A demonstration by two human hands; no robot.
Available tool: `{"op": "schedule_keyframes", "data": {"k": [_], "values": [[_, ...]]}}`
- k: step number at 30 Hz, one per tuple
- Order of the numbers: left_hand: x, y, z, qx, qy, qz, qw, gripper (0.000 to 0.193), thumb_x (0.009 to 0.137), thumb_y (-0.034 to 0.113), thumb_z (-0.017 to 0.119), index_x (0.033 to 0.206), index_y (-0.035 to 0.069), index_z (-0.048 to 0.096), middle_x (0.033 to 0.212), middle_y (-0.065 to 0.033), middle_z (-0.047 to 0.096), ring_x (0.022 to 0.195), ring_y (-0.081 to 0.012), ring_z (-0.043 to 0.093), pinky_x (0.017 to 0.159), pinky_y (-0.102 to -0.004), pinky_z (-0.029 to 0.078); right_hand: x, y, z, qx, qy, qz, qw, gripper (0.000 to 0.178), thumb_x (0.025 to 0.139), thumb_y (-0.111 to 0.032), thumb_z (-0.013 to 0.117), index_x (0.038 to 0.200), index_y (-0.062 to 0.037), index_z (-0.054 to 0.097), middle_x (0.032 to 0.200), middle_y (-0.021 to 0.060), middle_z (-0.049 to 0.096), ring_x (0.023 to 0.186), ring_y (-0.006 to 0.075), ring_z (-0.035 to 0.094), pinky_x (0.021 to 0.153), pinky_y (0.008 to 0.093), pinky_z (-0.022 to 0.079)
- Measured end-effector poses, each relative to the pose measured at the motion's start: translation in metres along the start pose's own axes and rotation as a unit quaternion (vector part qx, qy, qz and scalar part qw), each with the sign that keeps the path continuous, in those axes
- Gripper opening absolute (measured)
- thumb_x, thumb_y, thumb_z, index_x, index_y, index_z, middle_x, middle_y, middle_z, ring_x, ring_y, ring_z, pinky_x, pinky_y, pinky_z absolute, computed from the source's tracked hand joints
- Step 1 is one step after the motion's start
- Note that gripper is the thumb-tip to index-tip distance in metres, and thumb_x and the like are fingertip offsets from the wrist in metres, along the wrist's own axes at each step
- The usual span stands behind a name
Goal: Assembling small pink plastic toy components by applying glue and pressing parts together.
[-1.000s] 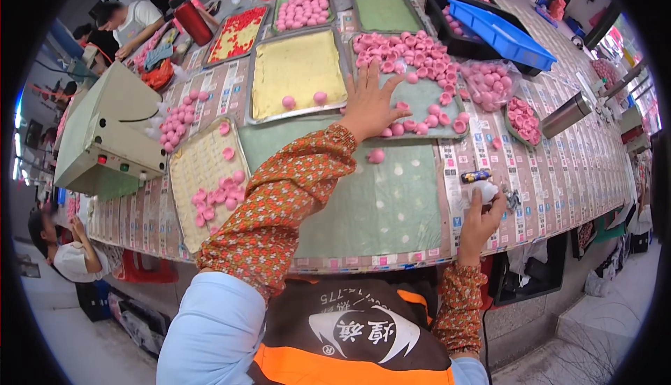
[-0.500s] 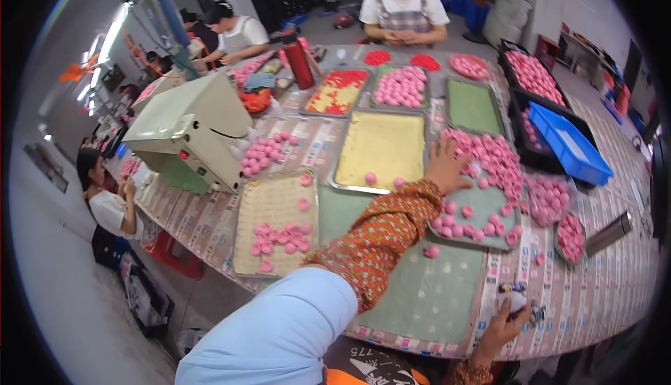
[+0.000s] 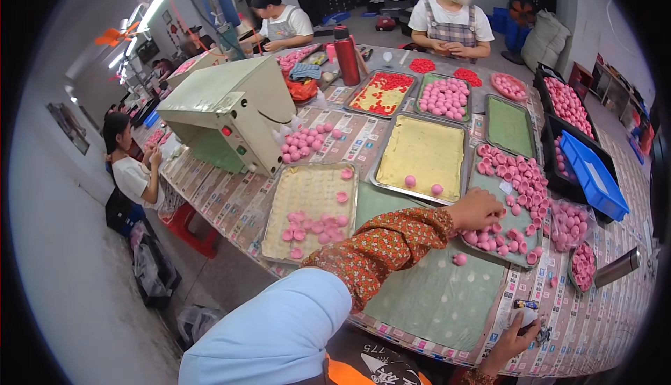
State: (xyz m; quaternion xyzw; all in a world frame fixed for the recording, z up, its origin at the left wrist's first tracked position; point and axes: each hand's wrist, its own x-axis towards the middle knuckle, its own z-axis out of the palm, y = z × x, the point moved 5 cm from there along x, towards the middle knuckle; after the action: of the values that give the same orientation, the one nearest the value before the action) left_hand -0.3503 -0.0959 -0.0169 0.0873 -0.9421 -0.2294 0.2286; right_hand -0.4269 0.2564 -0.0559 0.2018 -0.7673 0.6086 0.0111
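Observation:
My left hand, in an orange floral sleeve, reaches over the left edge of the right-hand tray. Its fingers are bent together among pink balls and half-shells; what they hold, if anything, is hidden. Cupped pink half-shells heap at the tray's far side, and pink balls lie loose at its near side. By the table's front edge, my right hand is closed around a small white rounded piece. A small dark tube lies just beyond it, and a small metallic item beside it.
A yellow-lined tray, a cream tray with pink pieces, and a beige machine stand to the left. Right are a blue bin, a bag of balls and a steel flask. Co-workers sit beyond.
My left hand has drawn nearer over the tray's left edge, and its spread fingers have closed together. My right hand stays around the white piece. The whole view has shifted.

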Motion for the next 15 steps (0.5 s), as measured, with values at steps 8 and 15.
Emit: {"op": "schedule_keyframes", "data": {"k": [8,15], "values": [[-0.048,0.033,-0.026,-0.061,0.096,0.034,0.993,0.015,0.086,0.02,0.069,0.096,0.014,0.061,0.095,-0.0064,0.057,0.098,-0.03,0.054,0.087,-0.0426,0.041,0.0,0.007,0.0,0.02,-0.016,0.001,1.0,0.038,0.103,-0.016,0.064,0.13,0.0081,0.051,0.115,0.0141,0.062,0.102,0.0209,0.059,0.091,0.0334,0.05],[-0.084,0.062,-0.035,-0.028,0.123,0.101,0.987,0.017,0.079,0.009,0.07,0.091,0.014,0.059,0.096,-0.007,0.055,0.099,-0.0303,0.052,0.088,-0.0433,0.043,0.006,0.022,0.0,0.012,-0.032,-0.028,0.999,0.037,0.103,-0.014,0.064,0.129,0.0091,0.051,0.117,0.0158,0.061,0.104,0.0214,0.059,0.092,0.0339,0.05]]}}
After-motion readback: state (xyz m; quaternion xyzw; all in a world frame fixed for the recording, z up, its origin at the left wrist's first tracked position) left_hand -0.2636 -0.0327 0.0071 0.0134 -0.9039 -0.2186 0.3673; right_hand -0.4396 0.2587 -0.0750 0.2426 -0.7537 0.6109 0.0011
